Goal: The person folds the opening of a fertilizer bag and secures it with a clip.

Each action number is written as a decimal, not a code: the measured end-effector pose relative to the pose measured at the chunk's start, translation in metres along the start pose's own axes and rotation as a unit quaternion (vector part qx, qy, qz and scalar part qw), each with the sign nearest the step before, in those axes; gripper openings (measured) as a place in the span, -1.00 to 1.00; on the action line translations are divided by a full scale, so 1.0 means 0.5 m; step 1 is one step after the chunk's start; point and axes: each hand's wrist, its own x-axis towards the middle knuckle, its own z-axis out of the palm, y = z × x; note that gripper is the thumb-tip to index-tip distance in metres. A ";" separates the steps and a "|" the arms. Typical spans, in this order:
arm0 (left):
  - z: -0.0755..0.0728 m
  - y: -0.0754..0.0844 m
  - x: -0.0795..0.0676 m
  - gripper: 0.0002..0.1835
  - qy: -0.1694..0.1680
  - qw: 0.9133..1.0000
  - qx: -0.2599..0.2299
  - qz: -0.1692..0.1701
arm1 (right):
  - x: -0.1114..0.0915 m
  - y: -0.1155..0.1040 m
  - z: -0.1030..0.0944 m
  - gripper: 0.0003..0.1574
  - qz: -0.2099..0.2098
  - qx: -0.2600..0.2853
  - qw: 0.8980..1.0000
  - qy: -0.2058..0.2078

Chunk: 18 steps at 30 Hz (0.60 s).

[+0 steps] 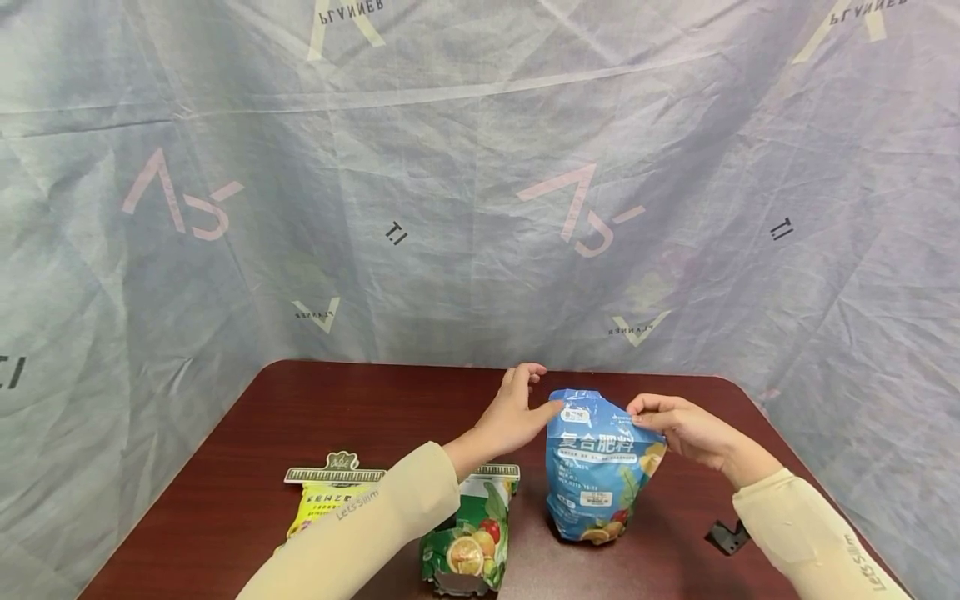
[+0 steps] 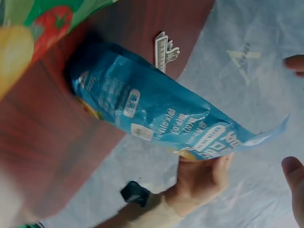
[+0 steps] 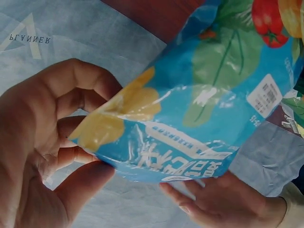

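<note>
A blue fertilizer bag [image 1: 592, 475] with fruit and vegetable prints stands upright on the table, right of the middle. My right hand [image 1: 693, 433] pinches its upper right corner; in the right wrist view the thumb [image 3: 90, 183] and fingers close on the yellow-printed corner. At the bag's upper left edge is my left hand [image 1: 517, 408], its fingers spread and the thumb overlapping the bag in the head view. The left wrist view shows that thumb [image 2: 293, 173] and a fingertip apart, with a gap to the bag's top flap between them.
Left of the blue bag lies a green bag [image 1: 491, 508] with a long clip [image 1: 498, 472] across its top. A yellow bag [image 1: 318, 504] with a similar clip [image 1: 337, 472] is partly behind my left sleeve. Another clip [image 2: 164, 52] shows beyond the blue bag. A grey curtain [image 1: 480, 208] hangs behind the table.
</note>
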 end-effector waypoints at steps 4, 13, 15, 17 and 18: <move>0.008 0.013 -0.019 -0.40 0.040 0.981 0.164 0.095 | -0.003 -0.004 -0.002 -0.85 0.014 -0.014 1.000 0.021; 0.039 0.019 -0.027 -0.46 0.114 0.853 0.412 0.299 | -0.004 -0.019 -0.005 -0.82 0.042 -0.049 0.997 0.033; 0.044 0.019 -0.027 -0.49 0.112 0.828 0.445 0.321 | -0.004 -0.023 -0.005 -0.82 0.047 -0.053 0.997 0.031; 0.049 0.016 -0.026 -0.51 0.110 0.810 0.466 0.339 | -0.004 -0.026 -0.007 -0.81 0.049 -0.055 0.997 0.026; 0.051 0.014 -0.026 -0.53 0.110 0.802 0.474 0.347 | -0.004 -0.027 -0.007 -0.80 0.050 -0.055 0.997 0.023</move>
